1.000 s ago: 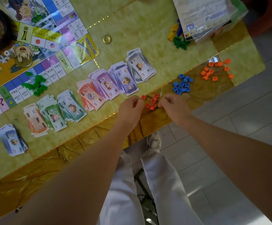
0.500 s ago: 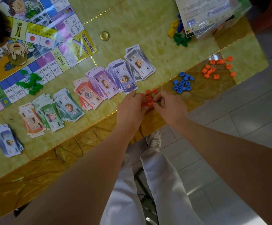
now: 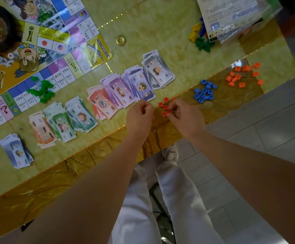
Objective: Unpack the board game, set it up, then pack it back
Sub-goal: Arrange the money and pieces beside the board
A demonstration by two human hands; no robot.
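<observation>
Seemingly mid-setup: the board (image 3: 42, 50) lies open at the far left of the table (image 3: 160, 29), money (image 3: 122, 92) is fanned in sorted piles beside it, and green pieces (image 3: 42, 92), blue pieces (image 3: 205, 92) and orange pieces (image 3: 240, 76) sit in separate heaps. Near the front edge, the right hand (image 3: 185, 118) pinches at a small cluster of red pieces (image 3: 165, 107), while the left hand (image 3: 139, 117) is curled just beside them (whether it holds a piece cannot be told). Sorting looks nearly done; packing everything back is yet to come.

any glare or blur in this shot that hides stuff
Head view: whitish glare streaks the glossy printed game board, washing out squares; the clear plastic bag shines, obscuring its printed sheet; soft light, no hard shadows on the yellow marbled table; the small red plastic houses are sharp.
</observation>
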